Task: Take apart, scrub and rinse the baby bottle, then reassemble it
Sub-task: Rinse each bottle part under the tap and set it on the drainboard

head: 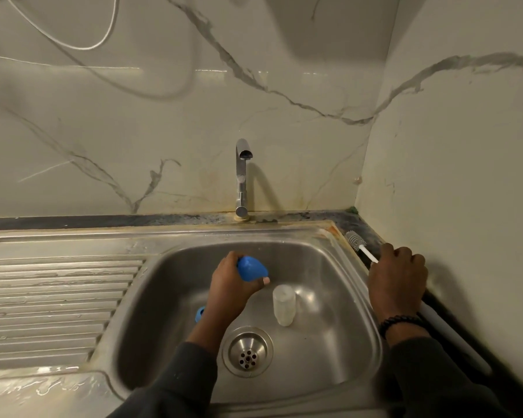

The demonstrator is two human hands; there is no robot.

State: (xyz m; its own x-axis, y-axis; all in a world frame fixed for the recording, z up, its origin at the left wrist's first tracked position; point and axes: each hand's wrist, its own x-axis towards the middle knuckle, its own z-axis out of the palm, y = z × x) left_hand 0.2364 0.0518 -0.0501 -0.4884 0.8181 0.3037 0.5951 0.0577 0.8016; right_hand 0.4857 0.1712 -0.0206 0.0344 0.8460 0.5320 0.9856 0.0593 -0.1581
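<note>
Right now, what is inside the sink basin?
In the sink: a clear bottle body, the drain strainer, and the left hand gripping a blue cap. Its forearm partly hides another blue piece.

You'll find no text, label, brand, number or sign that can be read anywhere in this view.
</note>
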